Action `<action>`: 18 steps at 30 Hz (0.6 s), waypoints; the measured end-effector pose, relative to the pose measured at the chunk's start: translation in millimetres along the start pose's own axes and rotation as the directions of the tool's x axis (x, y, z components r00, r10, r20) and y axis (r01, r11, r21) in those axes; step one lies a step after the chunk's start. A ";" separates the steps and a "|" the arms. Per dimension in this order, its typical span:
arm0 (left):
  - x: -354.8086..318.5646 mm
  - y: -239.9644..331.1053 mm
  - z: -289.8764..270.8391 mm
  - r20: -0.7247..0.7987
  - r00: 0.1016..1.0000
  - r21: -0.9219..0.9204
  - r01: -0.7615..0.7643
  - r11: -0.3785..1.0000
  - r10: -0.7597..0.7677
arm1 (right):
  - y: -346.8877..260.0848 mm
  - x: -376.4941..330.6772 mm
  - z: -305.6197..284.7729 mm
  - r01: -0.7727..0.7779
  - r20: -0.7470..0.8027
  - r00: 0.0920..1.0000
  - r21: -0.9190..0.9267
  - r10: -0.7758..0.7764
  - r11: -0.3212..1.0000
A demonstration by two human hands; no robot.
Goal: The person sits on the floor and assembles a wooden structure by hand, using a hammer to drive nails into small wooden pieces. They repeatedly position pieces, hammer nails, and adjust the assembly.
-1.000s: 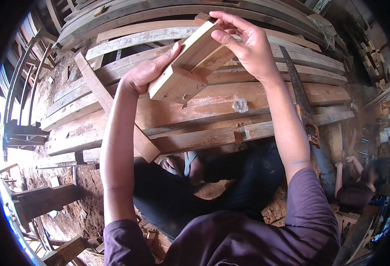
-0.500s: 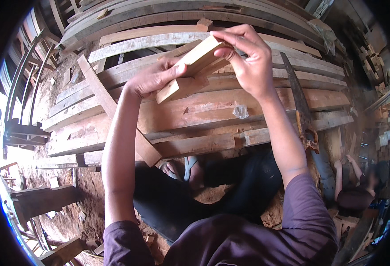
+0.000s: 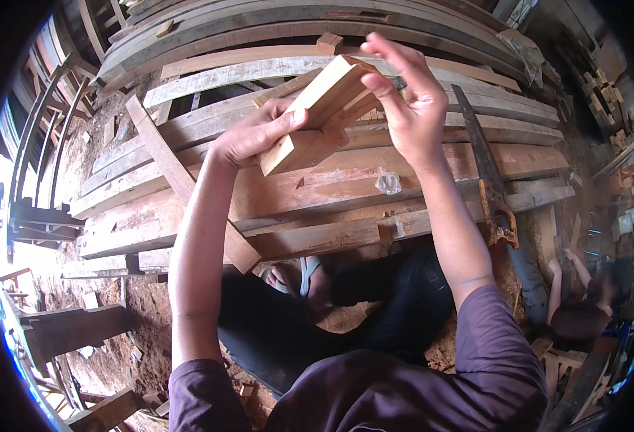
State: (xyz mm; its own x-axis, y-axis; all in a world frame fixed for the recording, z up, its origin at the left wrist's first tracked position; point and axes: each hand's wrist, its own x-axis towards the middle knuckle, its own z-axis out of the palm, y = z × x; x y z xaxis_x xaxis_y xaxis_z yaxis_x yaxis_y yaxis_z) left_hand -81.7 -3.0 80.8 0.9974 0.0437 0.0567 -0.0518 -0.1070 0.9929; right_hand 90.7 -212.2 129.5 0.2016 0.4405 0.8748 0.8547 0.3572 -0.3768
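Observation:
My left hand [image 3: 253,135] grips a short, pale, squared wooden block [image 3: 326,92] near its lower end, thumb lying along the upper face. The block is held up at a slant over the stacked planks, its far end pointing away and to the right. A notch or step seems to be cut in its side, though shadow partly hides it. Beside that far end my right hand [image 3: 416,115] is raised with its fingers spread, holding nothing. A small gap shows between its fingertips and the wood.
A handsaw [image 3: 481,144] lies on the planks to the right. A crumpled clear plastic piece [image 3: 388,183] rests on a wide beam [image 3: 331,173]. One loose board [image 3: 160,147] crosses the stack at left. Another person [image 3: 580,309] sits at far right.
My right hand has let go of the block's far end and opened its fingers. The block, still in my left hand, has turned slightly and shows more of its side.

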 end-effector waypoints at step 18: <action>-4.3 -11.7 -2.4 0.010 1.000 -0.140 -0.010 0.990 0.012 | 6.1 -41.6 -9.8 -0.500 0.142 0.866 0.236 0.480 0.833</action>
State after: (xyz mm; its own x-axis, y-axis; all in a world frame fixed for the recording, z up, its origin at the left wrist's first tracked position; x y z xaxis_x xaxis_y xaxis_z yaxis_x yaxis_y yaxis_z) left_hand -85.5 0.5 69.1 0.9972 0.0327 0.0672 -0.0683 0.0325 0.9971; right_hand 92.2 -236.4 93.8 0.5167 0.6696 0.5335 0.4981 0.2717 -0.8234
